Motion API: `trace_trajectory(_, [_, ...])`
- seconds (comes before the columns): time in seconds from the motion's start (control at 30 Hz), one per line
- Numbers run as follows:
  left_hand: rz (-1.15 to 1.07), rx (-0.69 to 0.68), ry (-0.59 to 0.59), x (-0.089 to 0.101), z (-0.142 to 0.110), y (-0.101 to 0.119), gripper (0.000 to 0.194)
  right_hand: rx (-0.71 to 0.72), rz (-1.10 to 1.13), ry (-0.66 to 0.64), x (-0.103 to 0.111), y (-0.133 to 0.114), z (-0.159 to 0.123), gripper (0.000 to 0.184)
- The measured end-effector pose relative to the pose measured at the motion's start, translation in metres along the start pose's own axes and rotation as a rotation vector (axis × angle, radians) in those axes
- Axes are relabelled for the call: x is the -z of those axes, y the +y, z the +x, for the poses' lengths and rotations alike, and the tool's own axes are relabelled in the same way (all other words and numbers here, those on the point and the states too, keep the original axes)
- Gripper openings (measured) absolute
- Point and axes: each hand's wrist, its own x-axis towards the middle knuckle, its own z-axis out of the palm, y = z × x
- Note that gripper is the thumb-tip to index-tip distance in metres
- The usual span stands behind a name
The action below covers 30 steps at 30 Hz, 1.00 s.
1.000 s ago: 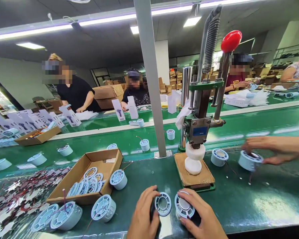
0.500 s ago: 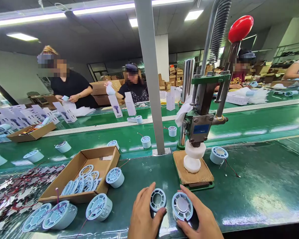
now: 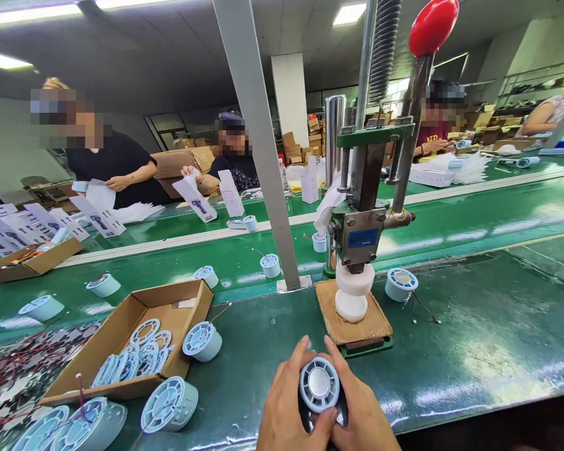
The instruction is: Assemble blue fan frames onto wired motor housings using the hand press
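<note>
A round light-blue fan housing [image 3: 319, 382] with a slotted rim and a silver disc in its centre sits between my two hands, low in the middle of the head view. My left hand [image 3: 284, 398] wraps its left side, thumb at the front edge. From the right, my right hand [image 3: 360, 404] closes around the same housing. The hands hide its lower part. Just beyond my fingers stands a hand press [image 3: 361, 235] with a red knob, its white round pressing block [image 3: 355, 280] above a white seat [image 3: 351, 305] on a cardboard-covered base.
An open cardboard box [image 3: 169, 300] of light-blue rings lies to the left. Fan housings with wires [image 3: 170, 404] stand around it, another housing [image 3: 401, 285] right of the press. A grey post [image 3: 263, 144] rises behind. Co-workers sit and stand across the green conveyor [image 3: 230, 250].
My hands have come together. The ring that was in my left hand and the housing in my right are now joined between both hands. The view has shifted slightly right.
</note>
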Motion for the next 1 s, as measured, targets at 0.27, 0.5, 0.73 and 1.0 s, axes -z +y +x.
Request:
trace_trajectory(0.27, [-0.023,0.040,-0.035,-0.019,-0.004,-0.024,0.059,0.092,-0.409,-0.271,0.048,-0.032,0.015,0.081])
trace_trajectory(0.5, [-0.133,0.054,0.027,0.014,0.083,0.028,0.048,0.484,-0.804,0.747,0.260,-0.206,0.179,0.041])
trace_trajectory(0.73, [-0.371,-0.135,-0.094,-0.028,0.141,0.050,0.049,0.254,-0.502,0.626,0.300,-0.198,0.292,0.079])
trace_trajectory(1.0, [-0.427,-0.167,-0.193,-0.049,0.141,0.041,0.040,0.258,-0.398,0.649,0.297,-0.198,0.292,0.084])
